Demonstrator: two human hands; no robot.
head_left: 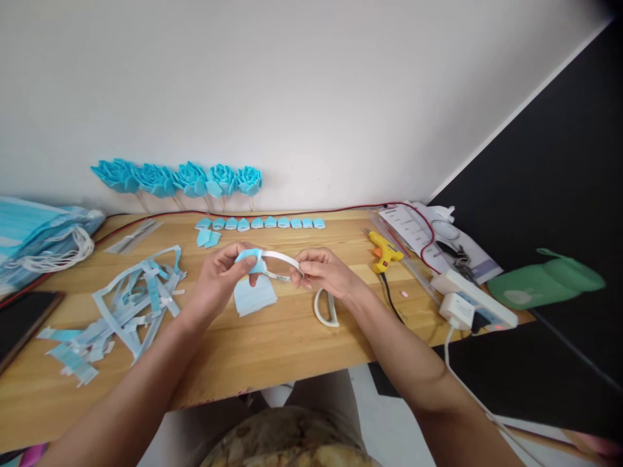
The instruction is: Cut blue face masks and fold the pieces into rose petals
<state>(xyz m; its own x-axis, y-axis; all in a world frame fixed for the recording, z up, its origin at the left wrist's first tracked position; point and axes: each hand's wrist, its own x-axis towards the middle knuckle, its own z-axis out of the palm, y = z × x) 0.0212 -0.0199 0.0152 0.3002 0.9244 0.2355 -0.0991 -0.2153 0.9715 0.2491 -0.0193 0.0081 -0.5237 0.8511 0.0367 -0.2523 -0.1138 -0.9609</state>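
Note:
My left hand [221, 272] pinches a small folded piece of blue mask fabric [252, 261] above the wooden table [272, 350]. My right hand [324, 271] is closed on the other end of a thin white strip [280, 259] that arcs from the blue piece to my fingers. Below the hands a flat square of blue fabric [256, 297] lies on the table. White-handled scissors [326, 310] rest just under my right wrist.
A row of folded blue petals [263, 223] and several blue fabric roses [185, 178] line the wall. Cut mask scraps [121, 305] lie left, a mask stack [39, 237] far left. A yellow glue gun [384, 251], power strip [474, 298] and green bag [545, 279] sit right.

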